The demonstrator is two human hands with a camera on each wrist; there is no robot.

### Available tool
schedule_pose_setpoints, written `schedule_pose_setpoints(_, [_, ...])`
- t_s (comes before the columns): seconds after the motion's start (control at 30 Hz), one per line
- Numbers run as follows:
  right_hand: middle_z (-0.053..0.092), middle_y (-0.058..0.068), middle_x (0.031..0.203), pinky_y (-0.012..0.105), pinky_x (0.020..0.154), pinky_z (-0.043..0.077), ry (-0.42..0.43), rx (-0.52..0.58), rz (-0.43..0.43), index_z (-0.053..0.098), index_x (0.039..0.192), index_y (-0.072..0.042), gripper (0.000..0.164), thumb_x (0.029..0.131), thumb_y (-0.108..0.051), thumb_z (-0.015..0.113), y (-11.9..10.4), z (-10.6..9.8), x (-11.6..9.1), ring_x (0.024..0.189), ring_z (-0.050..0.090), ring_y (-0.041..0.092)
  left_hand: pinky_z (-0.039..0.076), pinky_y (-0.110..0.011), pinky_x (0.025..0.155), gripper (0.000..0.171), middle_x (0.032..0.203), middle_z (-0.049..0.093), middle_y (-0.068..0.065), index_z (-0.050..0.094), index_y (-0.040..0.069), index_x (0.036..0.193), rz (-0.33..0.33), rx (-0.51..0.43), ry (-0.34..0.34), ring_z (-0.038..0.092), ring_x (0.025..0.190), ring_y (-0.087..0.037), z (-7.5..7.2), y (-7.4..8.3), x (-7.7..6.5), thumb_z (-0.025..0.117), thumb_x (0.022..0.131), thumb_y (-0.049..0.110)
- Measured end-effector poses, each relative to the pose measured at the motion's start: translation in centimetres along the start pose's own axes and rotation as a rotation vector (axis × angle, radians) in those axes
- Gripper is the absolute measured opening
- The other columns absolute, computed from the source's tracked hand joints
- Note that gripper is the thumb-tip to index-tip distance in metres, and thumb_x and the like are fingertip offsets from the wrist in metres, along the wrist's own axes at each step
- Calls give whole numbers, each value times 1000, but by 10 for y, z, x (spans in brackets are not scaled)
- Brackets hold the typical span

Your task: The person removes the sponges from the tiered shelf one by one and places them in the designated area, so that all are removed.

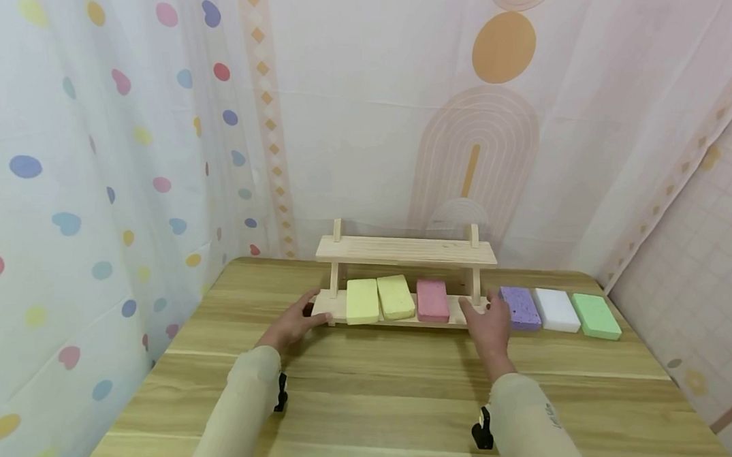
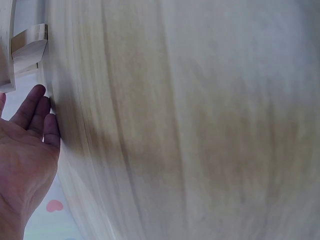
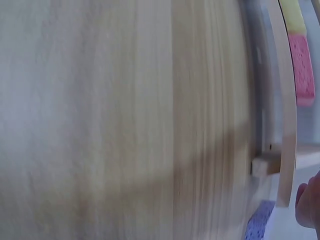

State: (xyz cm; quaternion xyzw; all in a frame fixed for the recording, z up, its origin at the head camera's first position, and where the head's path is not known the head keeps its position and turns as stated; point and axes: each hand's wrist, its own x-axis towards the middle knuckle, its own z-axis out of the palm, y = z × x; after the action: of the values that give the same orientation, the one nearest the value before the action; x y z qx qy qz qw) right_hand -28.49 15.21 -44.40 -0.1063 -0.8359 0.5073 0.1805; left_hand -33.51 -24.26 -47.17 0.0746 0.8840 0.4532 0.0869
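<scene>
A two-tier wooden shelf (image 1: 404,251) stands on the table. Two yellow sponges (image 1: 362,301) and a pink sponge (image 1: 432,300) lie on its lower board. My left hand (image 1: 292,324) is at the board's left end, thumb touching the front corner. In the left wrist view, that hand (image 2: 30,160) has its other fingers loosely extended past the end. At the right end, my right hand (image 1: 490,329) holds the board, thumb on top and fingers bent at its side. The right wrist view shows only part of that hand (image 3: 310,202).
Purple (image 1: 520,309), white (image 1: 556,310) and green (image 1: 597,316) sponges lie in a row on the table (image 1: 373,398), just right of my right hand. A patterned curtain (image 1: 361,119) hangs behind the table and along its left side.
</scene>
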Motion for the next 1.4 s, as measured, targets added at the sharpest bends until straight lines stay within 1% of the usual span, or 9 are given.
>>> schedule_pose_setpoints(0.2, [44, 29, 140, 56, 102, 38, -3, 13, -10, 38, 145, 11, 76, 92, -34, 69, -6, 18, -7, 125, 44, 44, 26, -57, 112, 89, 150, 37, -28, 17, 10, 159, 8, 0, 1, 34, 139, -42, -1, -1, 2, 66, 95, 46])
schedule_pose_setpoints(0.37, [44, 27, 139, 55, 101, 38, -10, 24, -1, 37, 147, 9, 78, 91, -35, 70, -9, 32, -15, 124, 44, 42, 27, -58, 112, 89, 150, 37, -27, 18, 10, 159, 4, 3, -2, 34, 139, -42, -2, -1, 1, 66, 94, 47])
schedule_pose_setpoints(0.5, [44, 27, 138, 54, 101, 38, -18, 5, 3, 36, 147, 9, 79, 91, -35, 70, -13, 40, -20, 123, 45, 43, 28, -59, 110, 90, 149, 38, -28, 18, 11, 159, 11, 1, 1, 35, 138, -43, -2, -2, 1, 66, 94, 48])
schedule_pose_setpoints(0.7, [48, 31, 133, 56, 101, 38, -13, -74, 2, 42, 143, 11, 77, 89, -36, 72, -15, 50, -27, 121, 46, 46, 29, -58, 110, 88, 148, 39, -28, 19, 12, 159, 6, 2, -2, 37, 137, -43, 0, -3, 2, 67, 94, 46])
schedule_pose_setpoints(0.83, [49, 33, 130, 57, 101, 37, 8, -97, -6, 46, 140, 11, 77, 85, -35, 75, -15, 56, -30, 121, 46, 49, 27, -58, 111, 88, 149, 38, -28, 19, 11, 159, 3, -11, -2, 35, 138, -43, 0, -3, 2, 67, 94, 45])
schedule_pose_setpoints(0.97, [51, 32, 127, 56, 96, 39, 29, -90, -8, 49, 138, 9, 76, 82, -34, 77, -16, 61, -33, 117, 47, 48, 26, -58, 112, 89, 150, 38, -27, 19, 12, 159, 1, -21, -1, 34, 139, -42, 0, -3, 1, 68, 93, 45])
schedule_pose_setpoints(1.1, [52, 29, 125, 55, 92, 40, 37, -121, -3, 51, 137, 6, 76, 81, -36, 78, -18, 64, -36, 114, 46, 46, 26, -58, 112, 89, 150, 38, -28, 19, 11, 159, 8, -17, -2, 34, 139, -42, 0, -3, 1, 68, 94, 45])
schedule_pose_setpoints(1.27, [51, 28, 125, 54, 90, 39, 49, -157, 8, 50, 138, 4, 78, 79, -38, 81, -21, 67, -38, 114, 45, 44, 23, -59, 113, 90, 154, 32, -27, 19, 14, 160, 0, -7, 0, 28, 142, -42, 1, -4, 1, 67, 93, 49])
schedule_pose_setpoints(1.4, [49, 28, 127, 55, 90, 39, 48, -187, 21, 50, 137, 4, 79, 79, -39, 81, -22, 69, -38, 114, 44, 44, 22, -60, 113, 92, 157, 27, -27, 19, 14, 160, 3, -3, 0, 23, 144, -43, 0, -4, 0, 67, 92, 52])
